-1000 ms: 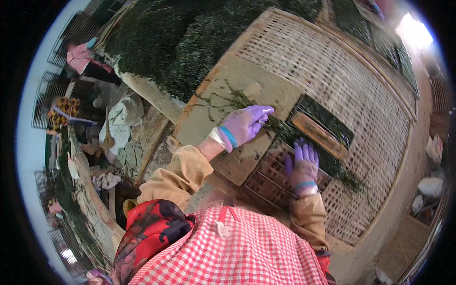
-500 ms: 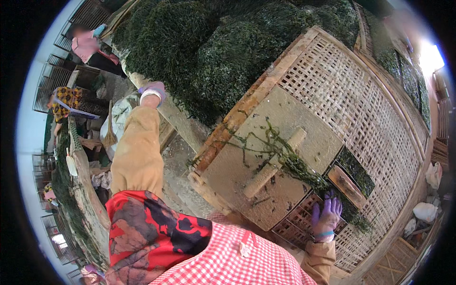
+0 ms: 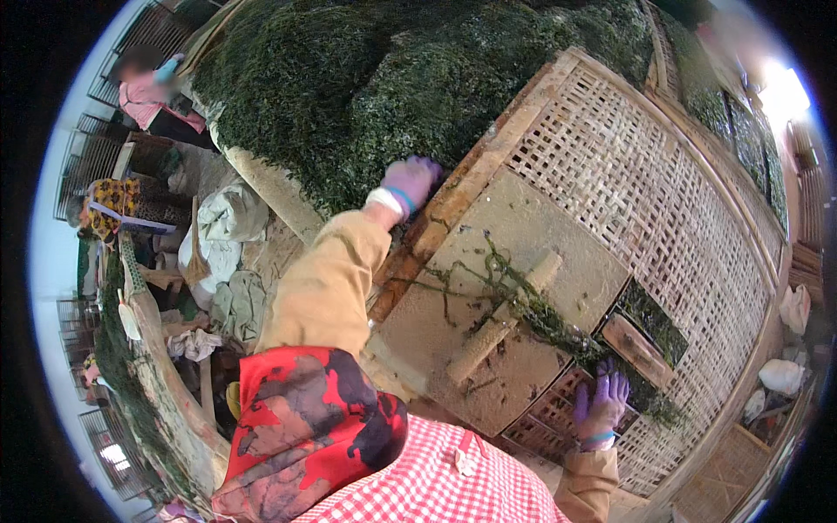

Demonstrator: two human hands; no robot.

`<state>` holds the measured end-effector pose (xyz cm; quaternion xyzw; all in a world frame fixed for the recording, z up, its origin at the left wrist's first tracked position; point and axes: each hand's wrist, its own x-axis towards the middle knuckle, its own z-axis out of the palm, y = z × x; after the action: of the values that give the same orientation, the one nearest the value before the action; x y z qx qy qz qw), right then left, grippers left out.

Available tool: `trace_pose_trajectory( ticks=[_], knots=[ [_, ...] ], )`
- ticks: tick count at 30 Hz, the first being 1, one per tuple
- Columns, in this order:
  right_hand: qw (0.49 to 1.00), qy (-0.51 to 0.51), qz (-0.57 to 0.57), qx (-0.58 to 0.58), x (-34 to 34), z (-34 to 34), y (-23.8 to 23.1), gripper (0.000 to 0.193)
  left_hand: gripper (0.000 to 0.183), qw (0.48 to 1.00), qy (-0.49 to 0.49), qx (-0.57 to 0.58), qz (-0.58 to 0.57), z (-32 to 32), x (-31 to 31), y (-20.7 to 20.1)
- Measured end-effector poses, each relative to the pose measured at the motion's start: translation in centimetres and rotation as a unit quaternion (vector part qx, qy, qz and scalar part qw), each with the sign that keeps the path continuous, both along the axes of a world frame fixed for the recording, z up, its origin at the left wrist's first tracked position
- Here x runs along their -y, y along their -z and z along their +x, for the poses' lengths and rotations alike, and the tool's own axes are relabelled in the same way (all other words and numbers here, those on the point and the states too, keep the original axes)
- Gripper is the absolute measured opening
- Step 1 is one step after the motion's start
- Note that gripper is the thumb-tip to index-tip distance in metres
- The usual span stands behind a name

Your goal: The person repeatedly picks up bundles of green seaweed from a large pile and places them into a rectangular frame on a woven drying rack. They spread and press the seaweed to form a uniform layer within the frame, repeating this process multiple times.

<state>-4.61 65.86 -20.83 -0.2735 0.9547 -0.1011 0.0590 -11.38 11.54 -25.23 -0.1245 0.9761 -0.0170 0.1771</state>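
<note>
My left hand [image 3: 411,181], in a purple glove, reaches to the near edge of a large dark green heap of seaweed [image 3: 418,96], beside the wooden frame of a woven mat. Its fingers point away, bent and foreshortened, so their grip is hidden. My right hand [image 3: 602,404], also gloved in purple, lies open with fingers spread at the lower edge of a dark rectangular frame [image 3: 545,410]. Just above its fingertips a rope of seaweed strands [image 3: 551,321] runs across a brown board [image 3: 497,218] with a raised bar handle [image 3: 475,349]. A small wooden block [image 3: 638,349] lies alongside.
The woven mat [image 3: 663,183] extends to the right within its wooden rim. White bags [image 3: 781,375] lie beyond it. At left are sacks [image 3: 234,213], a broom [image 3: 196,257] and another seaweed-covered table [image 3: 131,392]. Co-workers [image 3: 150,103] stand at the far left.
My left hand has moved right, from the table's far-left edge to the seaweed heap beside the mat's frame. My right hand stays almost in place, fingers still spread.
</note>
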Motion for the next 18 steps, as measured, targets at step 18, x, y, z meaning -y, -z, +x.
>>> trace_pose_trajectory(
  ticks=[18],
  knots=[
    [0.998, -0.018, -0.050, -0.032, -0.3, -0.2, 0.1, 0.053, 0.046, 0.879, -0.237, -0.389, 0.138, 1.7, 7.9, -14.9]
  ],
)
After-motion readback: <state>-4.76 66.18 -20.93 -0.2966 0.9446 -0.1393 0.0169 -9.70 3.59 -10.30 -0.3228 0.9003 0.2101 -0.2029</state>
